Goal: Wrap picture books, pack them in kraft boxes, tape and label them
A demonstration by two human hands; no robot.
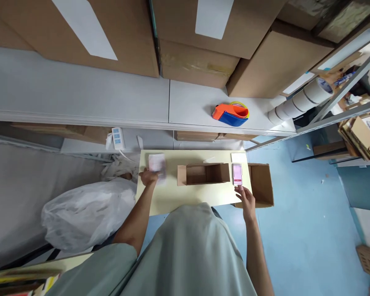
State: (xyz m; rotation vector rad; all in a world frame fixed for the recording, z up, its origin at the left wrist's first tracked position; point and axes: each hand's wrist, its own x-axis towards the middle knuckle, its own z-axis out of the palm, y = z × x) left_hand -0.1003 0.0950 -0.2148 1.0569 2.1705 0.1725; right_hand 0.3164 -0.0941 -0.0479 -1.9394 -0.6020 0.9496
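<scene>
My left hand (pixel 149 177) is closed at the lower left of a thin, pale pinkish packet (pixel 157 163) on the left part of the small cream table (pixel 166 201); the packet is smeared by motion, so its kind is unclear. An open cardboard box (pixel 208 174) stands mid-table with one flap folded out to the left, and its visible inside holds nothing. On the right lies a phone (pixel 237 174) with a lit pink screen. Just below its bottom edge is my right hand (pixel 245 198), fingers apart and the fingertips at or very near the phone.
Behind the table runs a grey shelf (pixel 117 92) with large cartons, an orange and blue tape dispenser (pixel 231 114) and tape rolls (pixel 302 100). A power strip (pixel 118 138) sits below it. A big plastic bag (pixel 89 213) bulges at left; another open carton (pixel 262 185) stands right.
</scene>
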